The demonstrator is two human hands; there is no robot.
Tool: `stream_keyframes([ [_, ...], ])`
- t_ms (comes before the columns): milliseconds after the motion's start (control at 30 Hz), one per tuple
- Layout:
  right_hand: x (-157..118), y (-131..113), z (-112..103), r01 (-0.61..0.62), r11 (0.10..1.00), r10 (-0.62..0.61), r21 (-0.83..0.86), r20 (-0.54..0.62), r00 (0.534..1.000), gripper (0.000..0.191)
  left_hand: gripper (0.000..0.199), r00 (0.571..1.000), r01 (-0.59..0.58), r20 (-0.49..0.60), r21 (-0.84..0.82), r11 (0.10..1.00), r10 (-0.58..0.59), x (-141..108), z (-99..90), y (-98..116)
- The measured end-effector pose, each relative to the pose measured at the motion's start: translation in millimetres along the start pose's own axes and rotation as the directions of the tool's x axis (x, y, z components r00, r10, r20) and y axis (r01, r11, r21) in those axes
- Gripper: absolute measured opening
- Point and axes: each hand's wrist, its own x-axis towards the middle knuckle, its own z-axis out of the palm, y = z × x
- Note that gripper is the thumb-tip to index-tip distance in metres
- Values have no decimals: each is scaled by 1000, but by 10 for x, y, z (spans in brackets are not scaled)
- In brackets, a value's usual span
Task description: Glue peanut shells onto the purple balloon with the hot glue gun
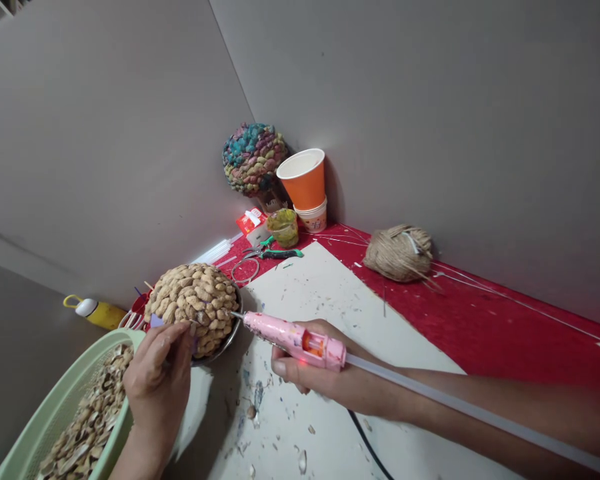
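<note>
My right hand (315,363) is wrapped round a pink hot glue gun (275,331), with a long translucent glue stick (460,403) running out of its back end. The gun's metal nozzle is at the right side of a dome (193,300) covered in peanut shells, which rests in a bowl with a shiny rim (230,345). At the dome's near side my left hand (157,373) pinches its fingertips together. What they hold is too small to make out. A bit of purple (156,321) shows just behind those fingers.
A green basket (60,380) of peanut shells stands at the left, near a yellow bottle (103,313). Farther back are a coloured shell ball (254,159), an orange paper cup (307,190), pliers (280,254) and a twine ball (399,253). Shell crumbs dot the white board (350,320).
</note>
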Motion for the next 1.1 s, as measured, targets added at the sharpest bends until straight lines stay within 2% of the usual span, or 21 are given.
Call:
stream_keyframes([
  [167,-20,4,-59,46,997,-44,-59,37,998,22,13,1000,-18,-5,24,1000,18,-44,1,-32],
  [367,-37,-37,-84,42,996,-38,-74,52,998,21,14,1000,-13,14,11,1000,13,-63,-16,-29],
  [600,-30,-35,-70,37,995,-33,-90,49,998,20,17,991,-135,2,65,989,135,-14,2,18],
  [900,-23,-23,-73,50,995,-45,-86,61,997,18,19,972,-227,82,104,968,219,3,-31,-11],
  [1100,-19,4,-74,58,993,-53,-98,50,997,19,14,965,-259,81,117,959,251,46,-46,-13],
])
